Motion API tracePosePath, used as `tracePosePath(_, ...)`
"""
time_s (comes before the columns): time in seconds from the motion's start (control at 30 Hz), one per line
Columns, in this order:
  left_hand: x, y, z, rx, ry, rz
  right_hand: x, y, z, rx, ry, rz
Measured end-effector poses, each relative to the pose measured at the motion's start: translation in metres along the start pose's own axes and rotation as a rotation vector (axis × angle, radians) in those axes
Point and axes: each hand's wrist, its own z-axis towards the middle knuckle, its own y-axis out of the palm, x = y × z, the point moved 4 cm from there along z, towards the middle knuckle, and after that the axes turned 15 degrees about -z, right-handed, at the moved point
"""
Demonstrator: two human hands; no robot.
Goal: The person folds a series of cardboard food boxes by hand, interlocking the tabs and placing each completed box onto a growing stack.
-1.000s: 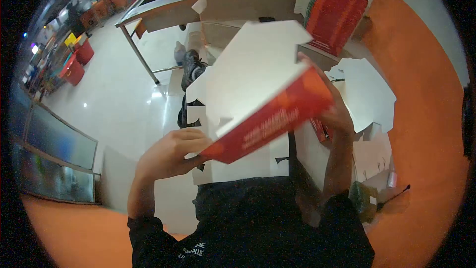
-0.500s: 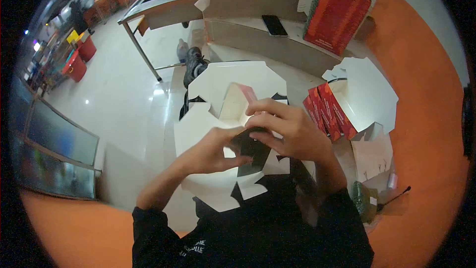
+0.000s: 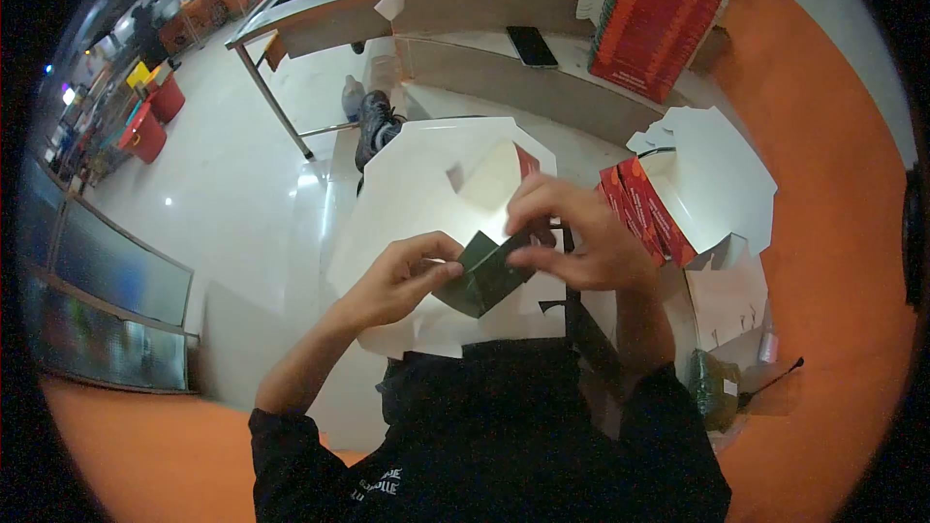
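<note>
Green-sided box (image 3: 480,283) over white card (image 3: 412,157): the left hand (image 3: 399,279) pinches one edge, the right hand's (image 3: 573,237) fingers, blurred, apparently another. Folding seems in hand; next calls for squaring the creases. Beyond lies a phone (image 3: 532,47).

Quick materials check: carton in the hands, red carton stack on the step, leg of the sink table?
Held carton: likely coated paperboard; thin, straight-edged green panel with a faint sheen.
Red carton stack: probably printed paperboard; thin layered edges. Matte or satin, can't tell.
Table leg: looks like metal, perhaps stainless steel; slim, smooth, grey, with bright highlights.
</note>
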Motion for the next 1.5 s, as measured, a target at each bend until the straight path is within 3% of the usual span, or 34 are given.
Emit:
tracePosePath(0.13,0.006,0.0,-0.002,-0.001,-0.068,0.182,-0.008,0.018,0.002,0.043,0.019,-0.338)
tracePosePath(0.23,0.018,0.009,-0.007,-0.048,0.003,0.02,-0.008,0.016,0.0,0.162,0.066,-0.448)
tracePosePath(0.3,0.023,0.005,-0.011,-0.025,0.012,0.124,-0.013,0.015,-0.001,0.19,0.046,-0.513)
tracePosePath(0.43,0.029,0.006,-0.012,-0.026,-0.044,0.276,-0.024,0.016,0.002,-0.027,0.009,-0.445)
tracePosePath(0.53,0.035,0.009,-0.014,-0.032,-0.028,0.43,-0.022,0.013,0.006,0.023,-0.059,-0.408)
tracePosePath(0.63,0.039,0.012,-0.013,-0.014,0.002,0.334,-0.029,0.011,0.006,0.068,-0.052,-0.432)
tracePosePath(0.73,0.043,0.014,-0.012,-0.022,0.06,0.388,-0.036,0.021,0.004,-0.043,-0.151,-0.353)
tracePosePath(0.93,0.065,0.025,-0.017,-0.076,0.105,0.646,-0.03,0.021,0.008,-0.108,-0.1,-0.443)
tracePosePath(0.97,0.064,0.018,-0.017,-0.015,0.095,0.553,-0.029,0.022,0.009,-0.106,-0.101,-0.432)
tracePosePath(1.1,0.061,-0.01,-0.008,0.162,0.218,0.089,-0.046,0.011,0.007,0.428,-0.038,-0.758)
tracePosePath(1.2,0.061,-0.018,0.0,0.302,0.268,-0.166,-0.039,0.047,-0.021,0.44,-0.066,-0.453)
tracePosePath(1.23,0.062,-0.017,0.003,0.304,0.309,-0.287,-0.041,0.054,-0.019,0.393,-0.151,-0.448)
tracePosePath(1.4,0.073,0.008,0.008,0.17,0.395,-0.652,-0.02,0.071,-0.017,0.635,-0.113,-0.55)
tracePosePath(1.5,0.077,0.011,0.007,0.245,0.461,-0.614,-0.021,0.069,-0.016,0.674,-0.121,-0.561)
